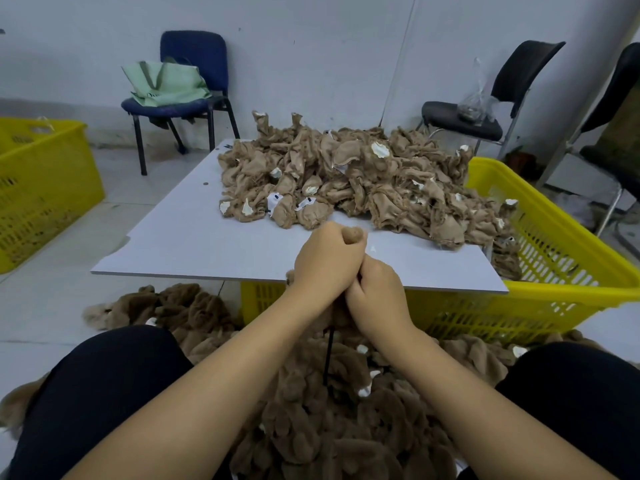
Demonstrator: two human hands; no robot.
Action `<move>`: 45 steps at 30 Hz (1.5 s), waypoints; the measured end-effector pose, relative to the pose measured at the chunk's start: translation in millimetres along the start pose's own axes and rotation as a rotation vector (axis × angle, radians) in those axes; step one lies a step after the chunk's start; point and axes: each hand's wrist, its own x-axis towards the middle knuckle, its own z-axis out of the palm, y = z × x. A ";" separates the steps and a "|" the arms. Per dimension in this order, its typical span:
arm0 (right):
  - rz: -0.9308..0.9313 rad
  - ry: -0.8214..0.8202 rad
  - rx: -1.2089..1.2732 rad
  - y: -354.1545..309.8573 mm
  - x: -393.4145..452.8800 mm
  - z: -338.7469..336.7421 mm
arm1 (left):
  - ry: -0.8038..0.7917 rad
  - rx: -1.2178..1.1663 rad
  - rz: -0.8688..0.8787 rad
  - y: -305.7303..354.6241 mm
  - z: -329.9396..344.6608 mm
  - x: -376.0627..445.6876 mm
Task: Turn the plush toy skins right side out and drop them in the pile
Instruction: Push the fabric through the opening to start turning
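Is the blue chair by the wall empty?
No, a pale green bag lies on the seat of the blue chair, leaning against its backrest.

Skin (356, 234) mostly buried in left hand (325, 261) (only a tuft shows), right-edge chair (620, 109) cropped
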 end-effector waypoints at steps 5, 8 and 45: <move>0.056 -0.136 0.102 3.1 -7.4 7.0 | 0.016 0.003 -0.011 -6.5 8.4 -9.1; 0.045 -0.155 0.089 9.6 -9.4 8.3 | -0.035 -0.119 -0.012 -12.5 10.6 -13.9; -0.495 0.309 0.166 8.8 14.5 -40.7 | 0.141 -0.223 0.653 -23.5 -19.9 -25.9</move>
